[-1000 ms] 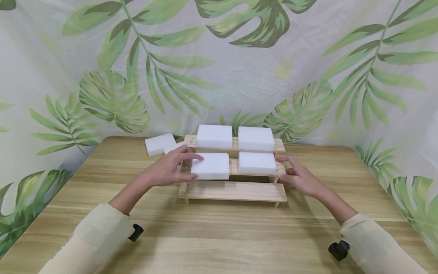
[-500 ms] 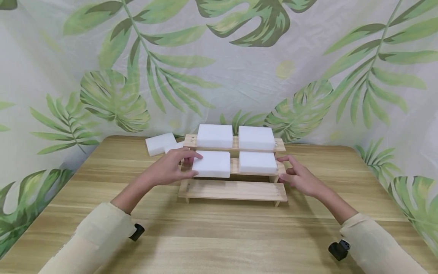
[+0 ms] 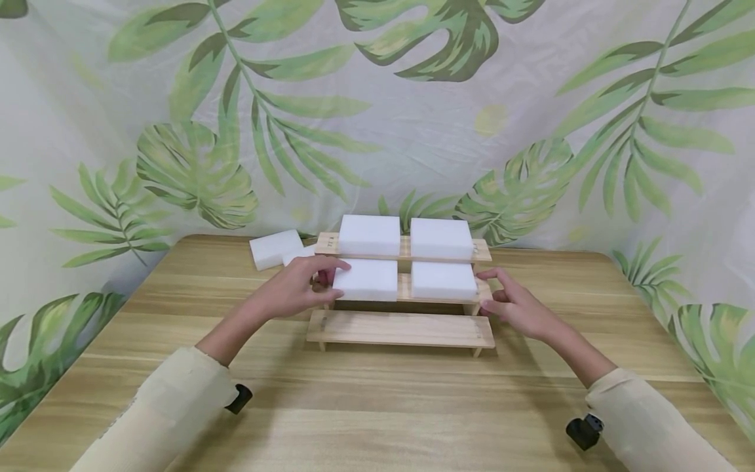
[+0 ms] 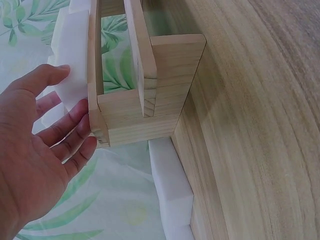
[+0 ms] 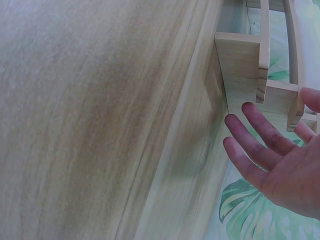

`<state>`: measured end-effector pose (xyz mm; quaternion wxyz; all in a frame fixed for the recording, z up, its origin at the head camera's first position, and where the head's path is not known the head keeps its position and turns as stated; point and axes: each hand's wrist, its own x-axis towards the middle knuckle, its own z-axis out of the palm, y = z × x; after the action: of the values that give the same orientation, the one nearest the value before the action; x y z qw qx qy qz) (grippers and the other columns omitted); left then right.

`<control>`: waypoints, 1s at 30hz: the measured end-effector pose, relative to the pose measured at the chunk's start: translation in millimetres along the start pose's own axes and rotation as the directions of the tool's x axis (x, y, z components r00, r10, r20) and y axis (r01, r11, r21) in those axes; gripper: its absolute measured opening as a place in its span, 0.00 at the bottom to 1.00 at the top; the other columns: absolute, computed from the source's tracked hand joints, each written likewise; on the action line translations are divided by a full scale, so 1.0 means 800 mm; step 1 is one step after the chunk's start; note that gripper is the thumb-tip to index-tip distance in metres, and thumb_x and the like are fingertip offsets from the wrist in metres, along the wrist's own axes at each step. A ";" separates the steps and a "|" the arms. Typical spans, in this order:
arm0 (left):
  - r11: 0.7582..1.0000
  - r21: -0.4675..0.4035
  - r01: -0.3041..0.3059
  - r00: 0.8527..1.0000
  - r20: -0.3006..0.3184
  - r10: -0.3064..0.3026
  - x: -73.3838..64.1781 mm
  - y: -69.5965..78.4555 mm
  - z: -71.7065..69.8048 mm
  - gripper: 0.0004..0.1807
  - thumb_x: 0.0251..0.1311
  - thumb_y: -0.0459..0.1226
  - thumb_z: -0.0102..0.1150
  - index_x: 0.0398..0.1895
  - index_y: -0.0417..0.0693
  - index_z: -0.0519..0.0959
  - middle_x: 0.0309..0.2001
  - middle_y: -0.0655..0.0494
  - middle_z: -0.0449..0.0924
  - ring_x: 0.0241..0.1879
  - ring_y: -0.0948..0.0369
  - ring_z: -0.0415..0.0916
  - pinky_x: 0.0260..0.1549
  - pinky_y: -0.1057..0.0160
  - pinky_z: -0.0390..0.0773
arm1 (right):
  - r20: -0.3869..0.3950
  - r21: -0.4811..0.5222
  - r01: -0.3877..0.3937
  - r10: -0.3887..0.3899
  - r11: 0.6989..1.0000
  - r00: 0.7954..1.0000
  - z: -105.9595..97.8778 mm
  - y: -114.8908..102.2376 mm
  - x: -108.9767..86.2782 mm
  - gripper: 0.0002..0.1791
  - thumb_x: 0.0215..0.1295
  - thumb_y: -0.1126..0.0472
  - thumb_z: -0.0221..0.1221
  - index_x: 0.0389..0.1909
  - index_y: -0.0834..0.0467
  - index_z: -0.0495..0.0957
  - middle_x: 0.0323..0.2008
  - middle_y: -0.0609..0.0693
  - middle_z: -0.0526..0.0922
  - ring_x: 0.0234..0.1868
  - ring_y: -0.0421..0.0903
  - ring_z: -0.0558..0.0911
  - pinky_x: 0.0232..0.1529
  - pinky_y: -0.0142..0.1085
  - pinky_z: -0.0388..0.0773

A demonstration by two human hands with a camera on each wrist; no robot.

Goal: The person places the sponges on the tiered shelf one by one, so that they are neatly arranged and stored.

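Note:
A three-step wooden display stand [image 3: 407,329] stands on the table. Thumb and forefinger of my left hand [image 3: 293,286] pinch the left end of a white foam block [image 3: 370,280], which lies on the middle step; in the left wrist view the other fingertips touch the shelf's end. Another white foam block [image 3: 444,280] sits to its right on the same step. My right hand [image 3: 522,309] holds the right end of the middle step between thumb and forefinger. Its remaining fingers [image 5: 252,145] stretch out below in the right wrist view.
Two white foam blocks, a left one [image 3: 369,235] and a right one [image 3: 441,238], rest on the top step. More foam pieces [image 3: 276,249] lie on the wooden table [image 3: 377,406] behind the left hand. A leaf-print cloth [image 3: 295,157] hangs at the back.
My left hand has shifted the foam block slightly back and to the right on the middle step, so its front edge now lies closer to the step's edge. The right hand stays put.

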<state>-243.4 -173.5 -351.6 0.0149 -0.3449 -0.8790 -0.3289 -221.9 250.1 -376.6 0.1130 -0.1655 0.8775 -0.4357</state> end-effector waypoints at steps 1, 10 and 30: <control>1.000 -0.001 0.002 1.000 0.000 -0.002 0.000 0.000 0.000 0.20 0.63 0.32 0.70 0.58 0.37 0.81 0.32 0.54 0.76 0.34 0.54 0.75 0.39 0.55 0.77 | 0.000 -0.001 -0.001 0.001 1.000 1.000 0.000 0.000 0.000 0.27 0.79 0.63 0.51 0.74 0.62 0.56 0.42 0.61 0.88 0.51 0.59 0.85 0.47 0.57 0.81; 1.000 -0.009 0.005 1.000 -0.001 -0.005 0.003 -0.002 0.001 0.20 0.62 0.31 0.70 0.57 0.38 0.81 0.32 0.54 0.76 0.34 0.56 0.73 0.39 0.57 0.76 | -0.004 -0.008 -0.001 0.001 1.000 1.000 0.000 0.000 0.000 0.27 0.79 0.63 0.51 0.73 0.62 0.56 0.42 0.61 0.88 0.51 0.59 0.85 0.47 0.57 0.81; 1.000 -0.007 0.010 1.000 -0.006 -0.010 0.007 -0.004 0.002 0.19 0.62 0.31 0.70 0.56 0.38 0.82 0.31 0.55 0.76 0.33 0.57 0.72 0.39 0.58 0.75 | -0.010 -0.002 -0.002 0.002 1.000 1.000 0.001 0.002 0.001 0.27 0.79 0.64 0.51 0.73 0.63 0.56 0.40 0.60 0.88 0.50 0.58 0.86 0.44 0.52 0.81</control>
<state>-249.2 -171.0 -353.3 0.0148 -0.3393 -0.8795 -0.3333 -222.6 250.0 -378.5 0.1089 -0.1627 0.8787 -0.4354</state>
